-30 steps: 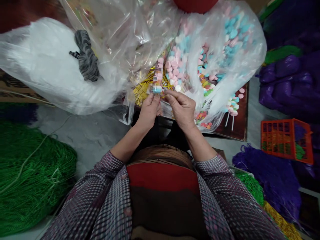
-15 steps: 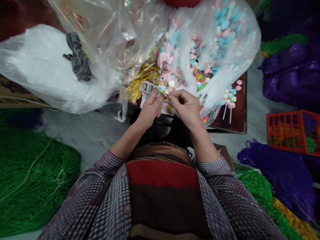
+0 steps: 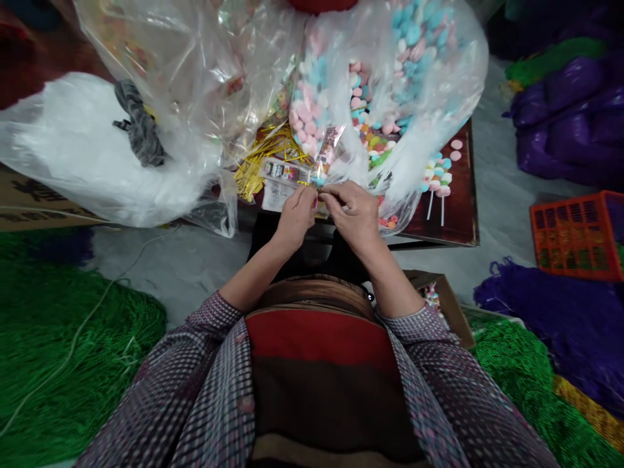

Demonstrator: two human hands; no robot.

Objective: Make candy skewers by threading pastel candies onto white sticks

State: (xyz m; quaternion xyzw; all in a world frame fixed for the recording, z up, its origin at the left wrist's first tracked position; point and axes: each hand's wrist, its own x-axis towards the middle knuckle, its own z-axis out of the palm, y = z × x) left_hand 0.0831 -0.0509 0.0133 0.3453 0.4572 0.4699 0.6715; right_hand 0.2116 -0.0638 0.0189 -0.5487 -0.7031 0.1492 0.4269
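A clear printed candy packet (image 3: 325, 155) points away from me, with pink and blue sweets showing inside. Its gathered end is at my fingertips. My left hand (image 3: 297, 214) is closed in a pinch on that end, and a bit of gold twist tie shows beside its fingertips. My right hand (image 3: 355, 211) pinches at the same spot, thumb against forefinger; the exact grip is hidden. Just beyond the left hand lie loose gold twist ties (image 3: 253, 169) and a flat printed wrapper (image 3: 280, 170).
Large clear bags of pink, blue and white sweets (image 3: 412, 49) cover the table (image 3: 455, 224). Candy sticks (image 3: 441, 179) lie at its right end. A bag of white material (image 3: 97, 156) is at left. Green strands (image 3: 82, 351), an orange crate (image 3: 575, 237) and a cardboard box (image 3: 451, 299) surround me.
The packet now stands out farther beyond my fingers, and my hands have come closer together at its end. The view has shifted, so the table's contents appear farther left.
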